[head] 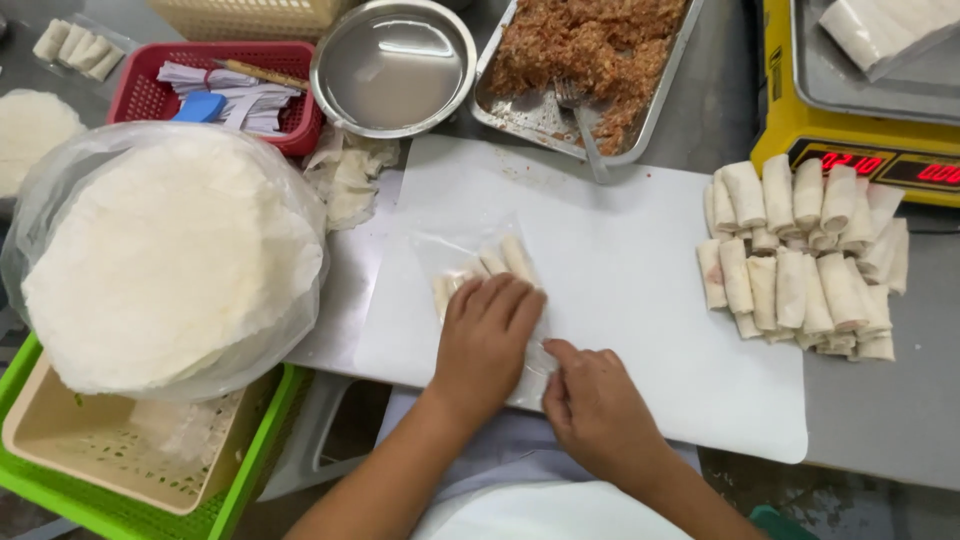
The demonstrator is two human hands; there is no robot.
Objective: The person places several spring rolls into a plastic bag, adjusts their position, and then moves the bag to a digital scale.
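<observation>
Nearest us, our right hand (pixel 597 408) pinches the near edge of a clear bag (pixel 470 262) on the white board (pixel 640 290), while our left hand (pixel 487 340) lies flat on it, pressing the rolls (pixel 500 262) inside. We seem to be bagging; sealing likely follows. Farther right, rolls are piled (pixel 800 265); beyond, a filling tray (pixel 585 60).

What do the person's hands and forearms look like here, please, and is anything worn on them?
The left hand and the right hand are both bare: no gloves, rings, watch or bracelets show. The forearms are uncovered down to the picture's lower edge, with no sleeves in view. The fingers have short, unpainted nails.
</observation>
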